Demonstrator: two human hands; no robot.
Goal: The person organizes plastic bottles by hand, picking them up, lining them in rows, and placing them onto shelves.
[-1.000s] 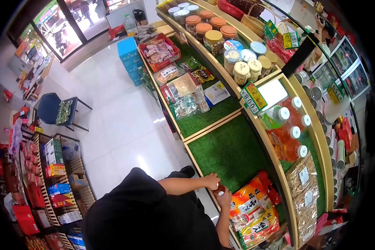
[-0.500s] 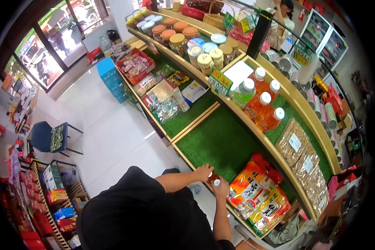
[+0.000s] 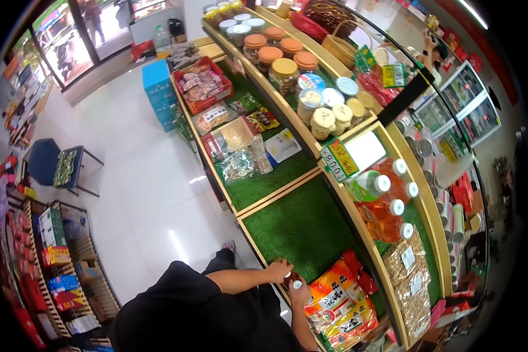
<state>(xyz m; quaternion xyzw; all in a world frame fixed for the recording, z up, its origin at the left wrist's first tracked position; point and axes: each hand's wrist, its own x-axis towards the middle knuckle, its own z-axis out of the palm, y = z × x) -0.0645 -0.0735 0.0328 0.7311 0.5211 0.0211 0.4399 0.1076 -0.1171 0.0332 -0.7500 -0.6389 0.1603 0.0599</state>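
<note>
Shows reddish brown in the small bottles (image 3: 292,278), white on their caps (image 3: 298,284); grassy green across the surface (image 3: 299,223); orange with dark lettering on one snack bag (image 3: 330,286), yellow and red on the other bag (image 3: 352,324); solid black on the shirt (image 3: 199,305).

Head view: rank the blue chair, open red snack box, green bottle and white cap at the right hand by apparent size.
Blue chair and open red snack box: too alike to rank
Green bottle
White cap at the right hand
</note>
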